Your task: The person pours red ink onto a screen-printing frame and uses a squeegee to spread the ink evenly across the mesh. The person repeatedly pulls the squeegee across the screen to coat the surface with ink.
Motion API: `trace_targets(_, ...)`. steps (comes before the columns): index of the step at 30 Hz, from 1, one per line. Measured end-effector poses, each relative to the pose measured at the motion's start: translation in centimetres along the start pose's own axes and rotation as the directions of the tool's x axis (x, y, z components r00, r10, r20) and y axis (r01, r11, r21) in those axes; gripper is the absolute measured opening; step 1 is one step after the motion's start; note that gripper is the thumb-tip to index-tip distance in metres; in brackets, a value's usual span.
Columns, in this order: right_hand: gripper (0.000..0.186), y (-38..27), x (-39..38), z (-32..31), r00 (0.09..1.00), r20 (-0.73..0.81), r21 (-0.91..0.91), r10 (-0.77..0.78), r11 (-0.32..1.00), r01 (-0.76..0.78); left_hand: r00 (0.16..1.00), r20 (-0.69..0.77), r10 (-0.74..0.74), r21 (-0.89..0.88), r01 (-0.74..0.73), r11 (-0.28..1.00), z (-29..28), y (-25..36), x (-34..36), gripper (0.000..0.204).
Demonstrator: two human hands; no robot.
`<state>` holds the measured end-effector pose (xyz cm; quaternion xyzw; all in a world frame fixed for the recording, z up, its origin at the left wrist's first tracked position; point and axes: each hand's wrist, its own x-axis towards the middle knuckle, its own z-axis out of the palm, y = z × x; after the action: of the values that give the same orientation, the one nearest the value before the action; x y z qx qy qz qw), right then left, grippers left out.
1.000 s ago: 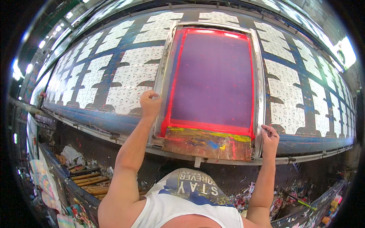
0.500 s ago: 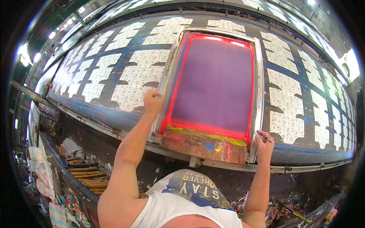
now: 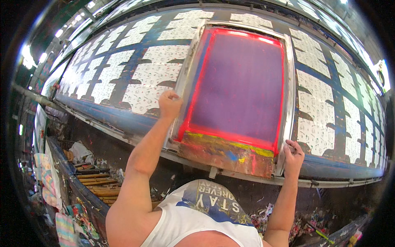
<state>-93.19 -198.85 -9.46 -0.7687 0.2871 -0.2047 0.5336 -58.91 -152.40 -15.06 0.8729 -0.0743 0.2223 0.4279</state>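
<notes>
Left hand (image 3: 169, 105) and right hand (image 3: 293, 153) closed on the printing screen frame's (image 3: 181, 88) sides, purple mesh (image 3: 242, 82) within.

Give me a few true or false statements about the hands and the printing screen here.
1. The left hand grips the left side of the screen frame. True.
2. The right hand rests on the mesh centre. False: it holds the frame's near right corner.
3. The mesh is purple with a red border. True.
4. The patterned cloth under the frame is plain black. False: it shows white patterned panels between blue bands.
</notes>
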Motion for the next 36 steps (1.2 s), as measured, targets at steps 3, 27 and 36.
trace_targets(3, 0.03, 0.4, 0.0, -0.6, 0.998, 0.011, 0.036, 0.058, 0.998, -0.058, 0.996, 0.074, -0.053, 0.026, 0.051, 0.998, -0.2, -0.3, 0.6, 0.01)
trace_targets(27, 0.035, 2.8, -1.0, -1.7, 0.987, 0.081, 0.2, 0.142, 0.967, -0.156, 0.967, 0.222, -0.122, -0.015, 0.128, 0.992, 0.6, -1.9, 0.2, 0.021)
trace_targets(36, 0.047, -5.4, -7.6, 5.1, 0.802, 0.444, -0.4, -0.4, 0.712, 0.577, 0.969, 0.248, -0.019, 0.072, 0.001, 0.997, 0.6, 0.7, 0.2, 0.039)
